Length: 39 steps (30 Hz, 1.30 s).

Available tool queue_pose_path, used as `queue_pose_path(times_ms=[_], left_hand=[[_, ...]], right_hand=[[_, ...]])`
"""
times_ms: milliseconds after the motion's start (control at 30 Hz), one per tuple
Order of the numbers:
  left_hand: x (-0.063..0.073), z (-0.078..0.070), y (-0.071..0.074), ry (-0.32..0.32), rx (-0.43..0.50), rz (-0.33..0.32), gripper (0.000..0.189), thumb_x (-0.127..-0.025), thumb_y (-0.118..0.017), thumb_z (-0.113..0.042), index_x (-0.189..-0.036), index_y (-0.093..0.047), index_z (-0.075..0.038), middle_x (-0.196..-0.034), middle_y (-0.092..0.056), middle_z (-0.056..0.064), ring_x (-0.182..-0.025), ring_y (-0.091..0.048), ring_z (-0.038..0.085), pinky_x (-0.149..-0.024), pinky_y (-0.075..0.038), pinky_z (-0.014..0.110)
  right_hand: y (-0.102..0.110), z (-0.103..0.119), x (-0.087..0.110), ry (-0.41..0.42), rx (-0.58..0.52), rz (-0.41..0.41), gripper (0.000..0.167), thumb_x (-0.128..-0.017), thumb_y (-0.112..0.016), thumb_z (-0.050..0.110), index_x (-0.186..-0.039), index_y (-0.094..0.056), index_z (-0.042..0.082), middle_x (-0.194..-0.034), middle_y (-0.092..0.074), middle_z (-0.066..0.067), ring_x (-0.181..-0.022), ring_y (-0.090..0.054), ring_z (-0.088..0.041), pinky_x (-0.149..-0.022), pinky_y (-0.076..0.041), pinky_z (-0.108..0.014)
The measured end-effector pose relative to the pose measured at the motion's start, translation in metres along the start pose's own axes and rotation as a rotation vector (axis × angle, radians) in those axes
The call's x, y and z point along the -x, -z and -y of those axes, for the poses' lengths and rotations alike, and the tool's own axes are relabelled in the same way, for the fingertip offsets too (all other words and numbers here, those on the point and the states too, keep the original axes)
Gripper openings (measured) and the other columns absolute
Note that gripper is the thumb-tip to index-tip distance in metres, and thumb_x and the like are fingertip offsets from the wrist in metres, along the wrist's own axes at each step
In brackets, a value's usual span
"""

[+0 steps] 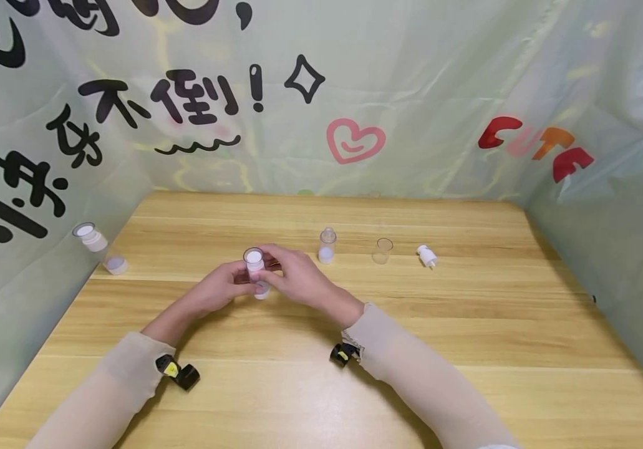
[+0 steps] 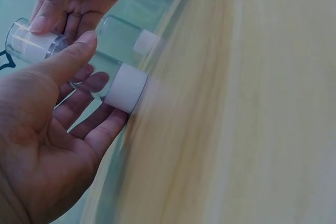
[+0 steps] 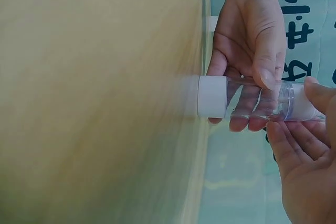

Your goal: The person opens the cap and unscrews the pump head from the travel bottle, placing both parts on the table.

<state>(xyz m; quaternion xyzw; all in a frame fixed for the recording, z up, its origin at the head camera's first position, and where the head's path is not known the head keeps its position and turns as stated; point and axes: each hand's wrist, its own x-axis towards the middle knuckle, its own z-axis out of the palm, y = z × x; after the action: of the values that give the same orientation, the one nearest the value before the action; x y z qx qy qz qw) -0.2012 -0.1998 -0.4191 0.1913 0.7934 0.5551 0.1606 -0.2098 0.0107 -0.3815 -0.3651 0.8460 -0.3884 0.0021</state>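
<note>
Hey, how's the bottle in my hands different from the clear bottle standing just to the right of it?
The held bottle has a white top inside a clear cap; the standing bottle has neither, its neck bare. Your left hand and right hand grip the held bottle, while the standing bottle rests untouched on the table. Both are upright, with clear bodies and white bases.

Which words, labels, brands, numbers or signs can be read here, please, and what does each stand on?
"不倒!", black, on the wall sheet.
"CUT" plus an unclear letter, same sheet, right corner.
Signs there: four-pointed star, pink heart.
Black characters left and top: skewed or cut off, not surely readable.
Held bottle: none visible.
Other bottles: too small to tell.
</note>
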Motion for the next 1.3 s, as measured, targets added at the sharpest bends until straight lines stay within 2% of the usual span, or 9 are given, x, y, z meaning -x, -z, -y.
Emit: queue_pose_path(times_ms=[400, 567, 800, 1033, 1300], left_hand=[[-0.007, -0.004, -0.013, -0.033, -0.051, 0.011, 0.044, -0.088, -0.075, -0.025, -0.127, -0.062, -0.010, -0.130, -0.062, 0.008, -0.119, -0.057, 0.026, -0.103, -0.043, 0.045], [-0.010, -0.005, -0.019, -0.042, -0.041, 0.020, 0.044, -0.088, -0.075, -0.024, -0.127, -0.062, -0.010, -0.129, -0.062, 0.007, -0.117, -0.058, 0.024, -0.102, -0.045, 0.043], [-0.014, -0.008, -0.027, -0.051, -0.038, 0.026, 0.043, -0.089, -0.075, -0.021, -0.128, -0.061, -0.008, -0.126, -0.063, 0.008, -0.113, -0.060, 0.024, -0.098, -0.048, 0.041], [-0.017, -0.014, -0.035, -0.055, -0.059, 0.027, 0.043, -0.088, -0.075, -0.019, -0.127, -0.061, -0.007, -0.127, -0.063, 0.009, -0.115, -0.059, 0.025, -0.101, -0.046, 0.042], [-0.025, -0.013, -0.045, -0.070, -0.069, 0.045, 0.048, -0.087, -0.076, -0.024, -0.131, -0.061, -0.012, -0.132, -0.061, 0.005, -0.119, -0.057, 0.022, -0.103, -0.044, 0.041]], right_hand=[[0.012, -0.004, 0.011, 0.020, -0.029, 0.012, 0.042, -0.094, -0.067, 0.028, -0.130, -0.057, 0.008, -0.115, -0.068, -0.003, -0.104, -0.064, -0.011, -0.090, -0.050, -0.019], [0.017, -0.005, 0.016, 0.008, -0.021, 0.023, 0.043, -0.095, -0.066, 0.028, -0.131, -0.056, 0.008, -0.116, -0.068, -0.004, -0.104, -0.064, -0.012, -0.090, -0.051, -0.023], [0.023, -0.007, 0.022, -0.007, -0.035, 0.037, 0.045, -0.094, -0.067, 0.025, -0.132, -0.055, 0.004, -0.116, -0.067, -0.007, -0.105, -0.064, -0.015, -0.091, -0.050, -0.022], [0.029, -0.010, 0.030, -0.004, -0.051, 0.037, 0.042, -0.094, -0.067, 0.023, -0.129, -0.056, 0.003, -0.114, -0.068, -0.006, -0.103, -0.065, -0.015, -0.091, -0.051, -0.024], [0.037, -0.013, 0.041, -0.033, -0.008, 0.023, 0.043, -0.093, -0.068, 0.025, -0.130, -0.056, 0.005, -0.114, -0.067, -0.006, -0.103, -0.065, -0.016, -0.091, -0.053, -0.028]])
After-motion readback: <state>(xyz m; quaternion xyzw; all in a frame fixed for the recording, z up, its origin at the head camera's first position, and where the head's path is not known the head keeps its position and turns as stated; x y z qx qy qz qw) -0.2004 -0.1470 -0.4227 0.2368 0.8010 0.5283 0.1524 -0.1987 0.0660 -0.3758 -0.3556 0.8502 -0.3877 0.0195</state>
